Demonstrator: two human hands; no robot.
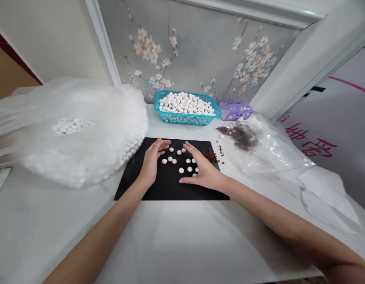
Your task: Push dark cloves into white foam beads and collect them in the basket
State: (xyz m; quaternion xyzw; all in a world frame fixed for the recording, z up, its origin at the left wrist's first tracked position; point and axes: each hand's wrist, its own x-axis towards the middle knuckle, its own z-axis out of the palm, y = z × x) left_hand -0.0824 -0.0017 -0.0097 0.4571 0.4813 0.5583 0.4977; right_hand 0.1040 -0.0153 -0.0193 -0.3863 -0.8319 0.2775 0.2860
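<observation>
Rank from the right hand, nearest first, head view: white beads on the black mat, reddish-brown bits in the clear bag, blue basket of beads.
From the right hand:
1. White beads on the black mat, right at the fingers.
2. Reddish-brown bits in the clear bag, up and to the right.
3. Blue basket, farthest, against the wall.

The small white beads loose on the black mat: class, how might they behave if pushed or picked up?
The white beads look round and smooth, so they probably roll readily on the flat black mat. Being tiny, they likely feel light and may slip from fingertips. The left hand and right hand flank them, perhaps containing strays.
</observation>
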